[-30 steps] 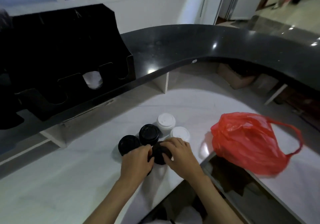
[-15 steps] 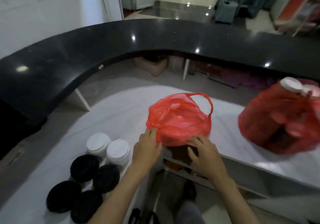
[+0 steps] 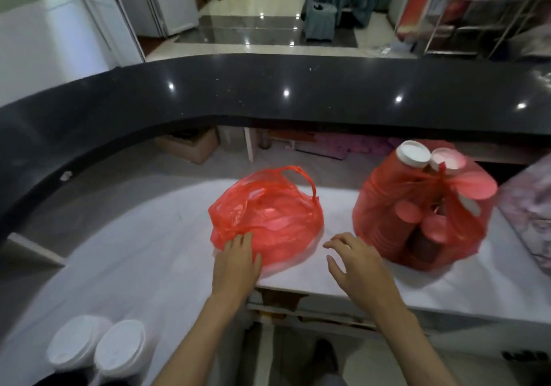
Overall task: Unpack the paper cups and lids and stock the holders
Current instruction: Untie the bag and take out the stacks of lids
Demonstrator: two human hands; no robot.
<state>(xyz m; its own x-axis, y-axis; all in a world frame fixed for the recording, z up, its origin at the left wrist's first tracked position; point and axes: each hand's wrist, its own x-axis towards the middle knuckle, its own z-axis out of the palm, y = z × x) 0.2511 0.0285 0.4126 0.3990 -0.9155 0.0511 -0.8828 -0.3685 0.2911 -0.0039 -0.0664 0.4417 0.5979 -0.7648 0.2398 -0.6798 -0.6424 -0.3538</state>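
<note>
One red bag (image 3: 268, 215) lies flat, seemingly emptied, under the left hand (image 3: 238, 259)'s straight fingers; the full tied bag (image 3: 417, 207) waits beside the right hand (image 3: 354, 262), open, holding nothing.

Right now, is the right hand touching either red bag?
Apart. In the head view, the right hand hovers open, white counter showing between it and both the flat red bag and the full red bag.

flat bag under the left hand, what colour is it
Translucent red, seen in the head view: the flat bag lies under the left hand.
</note>
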